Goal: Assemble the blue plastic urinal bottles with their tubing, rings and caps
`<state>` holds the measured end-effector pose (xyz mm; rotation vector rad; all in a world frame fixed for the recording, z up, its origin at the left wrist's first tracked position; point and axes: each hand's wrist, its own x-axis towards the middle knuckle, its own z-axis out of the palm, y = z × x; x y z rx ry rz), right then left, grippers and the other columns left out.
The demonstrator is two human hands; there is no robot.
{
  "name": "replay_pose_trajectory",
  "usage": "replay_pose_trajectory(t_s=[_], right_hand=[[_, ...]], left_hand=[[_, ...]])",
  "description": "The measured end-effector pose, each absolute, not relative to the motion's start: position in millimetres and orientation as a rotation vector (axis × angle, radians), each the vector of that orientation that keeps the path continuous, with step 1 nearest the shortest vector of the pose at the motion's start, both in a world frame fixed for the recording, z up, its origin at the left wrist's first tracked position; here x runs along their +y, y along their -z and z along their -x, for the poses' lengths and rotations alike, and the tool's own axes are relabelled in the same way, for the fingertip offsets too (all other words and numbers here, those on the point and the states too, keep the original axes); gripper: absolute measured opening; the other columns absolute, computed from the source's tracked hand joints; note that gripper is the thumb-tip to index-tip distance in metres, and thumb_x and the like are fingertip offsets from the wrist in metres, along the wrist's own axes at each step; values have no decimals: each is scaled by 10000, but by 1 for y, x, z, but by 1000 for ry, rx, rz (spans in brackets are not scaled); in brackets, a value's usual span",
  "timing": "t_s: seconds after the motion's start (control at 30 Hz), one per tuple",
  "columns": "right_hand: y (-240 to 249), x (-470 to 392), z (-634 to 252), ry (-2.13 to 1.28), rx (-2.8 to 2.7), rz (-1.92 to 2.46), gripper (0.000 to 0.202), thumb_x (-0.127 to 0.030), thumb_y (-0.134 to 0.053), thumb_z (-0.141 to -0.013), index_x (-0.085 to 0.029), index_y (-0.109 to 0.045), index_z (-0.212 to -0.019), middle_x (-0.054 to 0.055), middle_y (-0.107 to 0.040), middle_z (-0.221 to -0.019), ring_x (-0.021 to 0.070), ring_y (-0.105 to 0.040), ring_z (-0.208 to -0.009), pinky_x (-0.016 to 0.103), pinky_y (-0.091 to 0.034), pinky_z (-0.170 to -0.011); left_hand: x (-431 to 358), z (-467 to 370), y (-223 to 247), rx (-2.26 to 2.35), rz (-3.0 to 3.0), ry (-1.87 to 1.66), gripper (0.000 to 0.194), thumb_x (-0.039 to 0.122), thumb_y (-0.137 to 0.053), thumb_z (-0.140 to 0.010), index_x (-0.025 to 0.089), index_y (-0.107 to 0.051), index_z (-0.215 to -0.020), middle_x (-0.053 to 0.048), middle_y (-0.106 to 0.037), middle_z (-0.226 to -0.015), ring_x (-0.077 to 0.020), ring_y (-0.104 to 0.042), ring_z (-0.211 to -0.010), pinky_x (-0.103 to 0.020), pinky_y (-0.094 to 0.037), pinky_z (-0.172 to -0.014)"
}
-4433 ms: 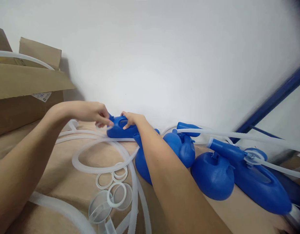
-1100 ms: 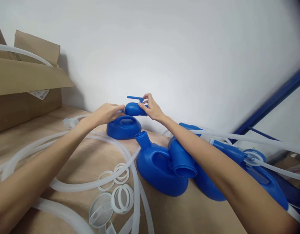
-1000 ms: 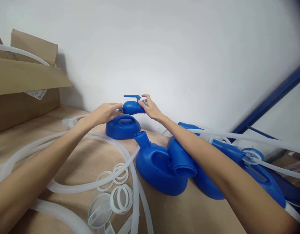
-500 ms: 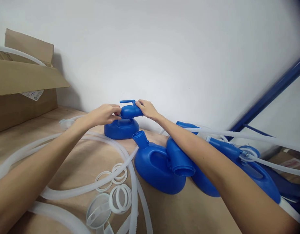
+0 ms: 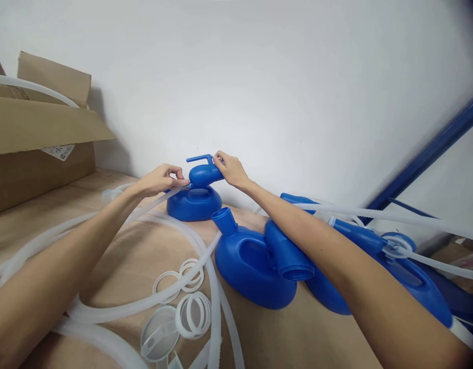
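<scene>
Near the wall, a blue bottle (image 5: 194, 206) with a looped handle stands on the wooden table. Just above it is a rounded blue neck piece (image 5: 203, 175) with a thin blue bracket (image 5: 198, 158) on top. My right hand (image 5: 231, 168) is closed round the right end of this piece. At its lower left, my left hand (image 5: 163, 179) pinches the end of a translucent hose (image 5: 152, 205) against a small fitting; the exact joint is too small to tell. A second blue bottle (image 5: 255, 277) stands closer, with an open neck (image 5: 224, 220).
White rings (image 5: 193, 315) and a round clear cap (image 5: 159, 333) lie at the front among coiled hoses (image 5: 213, 287). An open cardboard box (image 5: 40, 174) is at the left. More blue bottles (image 5: 425, 292) stand right, under my right forearm; a blue metal bar slants behind.
A hose now shows running up to my left hand, whose fingers have shifted slightly left and down. The blue piece has tilted a little. The whole view has shifted slightly.
</scene>
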<state>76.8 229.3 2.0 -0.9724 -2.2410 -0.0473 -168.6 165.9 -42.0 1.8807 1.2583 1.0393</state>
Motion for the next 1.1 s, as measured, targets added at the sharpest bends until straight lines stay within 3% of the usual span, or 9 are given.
replay_pose_trajectory(t_s=[0.13,0.47,0.63,0.83,0.97,1.1], right_hand=[[-6,227,-79,43,-2340,762,346,-434,-388,-1049,-215,-639,-955,37,-704,-891,208,-605,-798,304,-400,-762],[-9,225,-80,118,-2413,517,355,-429,-356,-1080,-210,-623,-998,49,-670,-924,204,-608,-843,308,-431,-811],[-9,228,-82,178,-2446,586,327,-410,-362,-1075,-219,-610,-981,51,-673,-909,212,-605,-821,318,-425,-778],[-6,231,-82,143,-2337,705,307,-413,-370,-1068,-227,-593,-970,57,-701,-946,217,-615,-851,329,-433,-790],[-4,231,-79,47,-2232,730,310,-425,-380,-1055,-222,-587,-947,61,-704,-971,217,-621,-884,344,-447,-842],[-2,231,-72,-140,-2138,797,343,-533,-470,-1007,-219,-606,-984,48,-706,-980,215,-629,-899,338,-459,-863]], left_hand=[[164,171,42,1066,-1676,-933,456,480,-921,-589,178,-582,-635,-42,-722,-688,-265,-756,-883,-259,-520,-642],[166,182,43,1028,-1523,-646,395,355,-971,-501,182,-638,-624,-18,-704,-670,-240,-758,-801,-233,-551,-605],[162,181,40,1043,-1632,-521,375,441,-925,-599,186,-697,-754,-47,-743,-798,-257,-741,-869,-294,-573,-727],[150,160,23,1187,-1803,-639,460,570,-853,-660,208,-734,-916,-61,-772,-969,-265,-689,-1034,-318,-510,-908],[140,143,15,1280,-1855,-724,549,680,-793,-657,184,-709,-879,-71,-743,-920,-257,-673,-913,-322,-505,-822],[142,140,19,1389,-1862,-770,617,698,-778,-651,192,-675,-988,-73,-709,-933,-222,-631,-790,-290,-487,-647]])
